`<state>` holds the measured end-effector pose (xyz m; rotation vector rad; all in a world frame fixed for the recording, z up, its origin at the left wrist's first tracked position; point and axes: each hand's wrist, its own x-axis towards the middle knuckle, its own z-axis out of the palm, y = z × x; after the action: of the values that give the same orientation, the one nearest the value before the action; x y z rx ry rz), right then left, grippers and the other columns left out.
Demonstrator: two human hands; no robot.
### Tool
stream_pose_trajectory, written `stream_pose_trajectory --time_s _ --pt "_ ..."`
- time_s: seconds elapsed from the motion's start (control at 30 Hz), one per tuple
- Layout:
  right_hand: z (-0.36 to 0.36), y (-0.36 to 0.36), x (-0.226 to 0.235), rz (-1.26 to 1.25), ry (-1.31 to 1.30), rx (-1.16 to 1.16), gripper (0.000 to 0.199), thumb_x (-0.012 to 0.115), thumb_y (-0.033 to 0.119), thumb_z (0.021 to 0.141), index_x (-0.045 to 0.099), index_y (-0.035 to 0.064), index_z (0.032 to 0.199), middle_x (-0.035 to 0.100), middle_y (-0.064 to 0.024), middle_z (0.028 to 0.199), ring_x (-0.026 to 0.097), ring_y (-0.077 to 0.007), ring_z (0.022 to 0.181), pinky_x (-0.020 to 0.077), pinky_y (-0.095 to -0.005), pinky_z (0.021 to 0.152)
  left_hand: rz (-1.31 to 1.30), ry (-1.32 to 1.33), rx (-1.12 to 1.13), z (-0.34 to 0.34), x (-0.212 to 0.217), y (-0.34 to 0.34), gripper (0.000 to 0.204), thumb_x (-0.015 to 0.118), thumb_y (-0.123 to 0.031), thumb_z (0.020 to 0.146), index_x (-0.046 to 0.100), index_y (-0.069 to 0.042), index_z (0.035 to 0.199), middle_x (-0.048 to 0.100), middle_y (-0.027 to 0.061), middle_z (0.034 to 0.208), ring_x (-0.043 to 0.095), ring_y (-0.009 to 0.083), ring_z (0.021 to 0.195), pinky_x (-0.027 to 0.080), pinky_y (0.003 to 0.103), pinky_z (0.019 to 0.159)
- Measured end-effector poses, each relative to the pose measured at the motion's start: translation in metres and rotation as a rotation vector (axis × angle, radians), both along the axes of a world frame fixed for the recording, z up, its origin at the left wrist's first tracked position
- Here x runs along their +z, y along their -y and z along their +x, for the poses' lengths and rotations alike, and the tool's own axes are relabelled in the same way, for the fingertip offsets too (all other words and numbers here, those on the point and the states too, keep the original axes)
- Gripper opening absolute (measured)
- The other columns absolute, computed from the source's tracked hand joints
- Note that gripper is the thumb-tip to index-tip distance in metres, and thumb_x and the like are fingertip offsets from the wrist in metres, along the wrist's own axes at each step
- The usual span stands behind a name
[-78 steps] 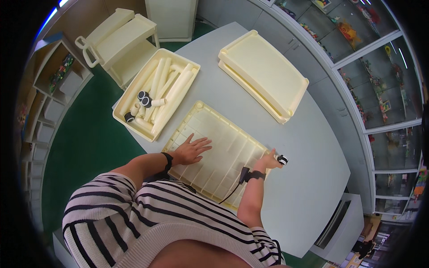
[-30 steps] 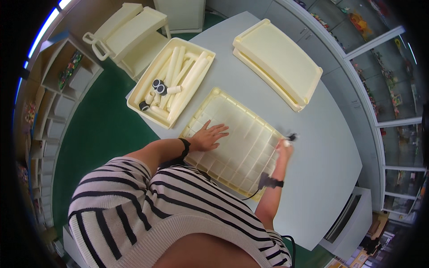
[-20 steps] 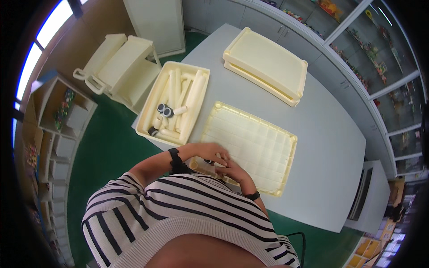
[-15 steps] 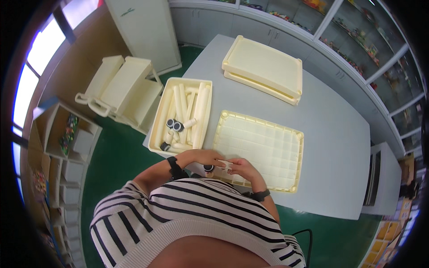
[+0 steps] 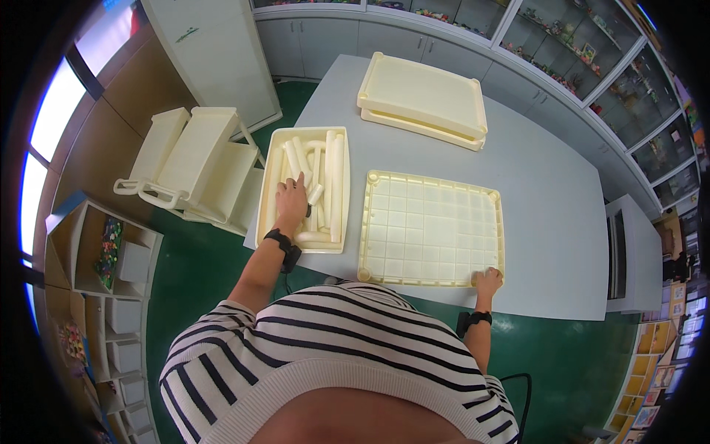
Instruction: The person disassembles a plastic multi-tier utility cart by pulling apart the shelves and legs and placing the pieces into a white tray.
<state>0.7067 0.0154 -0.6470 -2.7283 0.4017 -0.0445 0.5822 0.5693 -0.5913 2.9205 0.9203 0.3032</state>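
Observation:
A cream plastic shelf tray (image 5: 425, 235) lies on the table with its gridded, ribbed side up. My right hand (image 5: 487, 280) is at its near right corner, fingers curled over the rim. To the left, my left hand (image 5: 291, 200) reaches into a cream bin (image 5: 346, 240), fingers apart over the parts there. Long cream tubes (image 5: 335, 185) and a short light tube piece (image 5: 316, 194) lie in the bin. A dark bit, perhaps of a caster (image 5: 308, 211), shows beside my left hand; the hand hides what is under it.
Stacked cream shelf trays (image 5: 423, 96) rest at the far side of the grey table (image 5: 551, 214). Beyond the table's left edge stands a cream tiered cart (image 5: 203, 159). Low shelves (image 5: 118, 255) line the left, and grey cabinets (image 5: 392, 48) stand behind the table.
My hands have parted from the tray's near left corner, where they worked with a small white piece. The left went into the bin, the right to the near right corner.

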Motion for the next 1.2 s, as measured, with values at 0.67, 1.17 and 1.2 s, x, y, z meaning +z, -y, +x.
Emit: stream_pose_trajectory --time_s 0.67,1.17,1.2 --pt "-0.003 0.041 0.004 0.020 -0.157 -0.182 0.056 0.058 0.037 0.086 0.038 -0.0009 0.123 0.049 -0.0225 0.121 0.045 -0.0363 0.114 0.0391 -0.0564 0.089 -0.089 -0.205 -0.427 0.057 -0.020 0.114 0.058 0.052 -0.030 0.085 0.037 0.000 0.132 0.050 0.0185 0.122 0.041 0.0311 0.120 0.018 0.051 0.108" --pt "-0.012 0.075 -0.006 0.709 0.413 0.029 0.038 0.066 0.006 0.077 0.047 0.0003 0.109 0.056 -0.0101 0.092 0.054 -0.0193 0.083 0.0463 -0.0306 0.076 -0.340 -0.116 -0.337 0.065 0.027 0.135 0.021 0.048 -0.011 0.083 0.060 -0.002 0.098 0.064 0.0146 0.091 0.058 0.0295 0.095 0.023 0.053 0.106" --pt "-0.007 0.066 0.005 0.781 0.473 0.022 0.038 0.065 0.004 0.078 0.047 0.0001 0.110 0.054 -0.0100 0.097 0.053 -0.0188 0.086 0.0456 -0.0304 0.078 -0.337 -0.112 -0.336 0.065 0.039 0.132 0.021 0.048 -0.011 0.083 0.060 -0.002 0.098 0.064 0.0146 0.091 0.058 0.0295 0.095 0.023 0.053 0.106"
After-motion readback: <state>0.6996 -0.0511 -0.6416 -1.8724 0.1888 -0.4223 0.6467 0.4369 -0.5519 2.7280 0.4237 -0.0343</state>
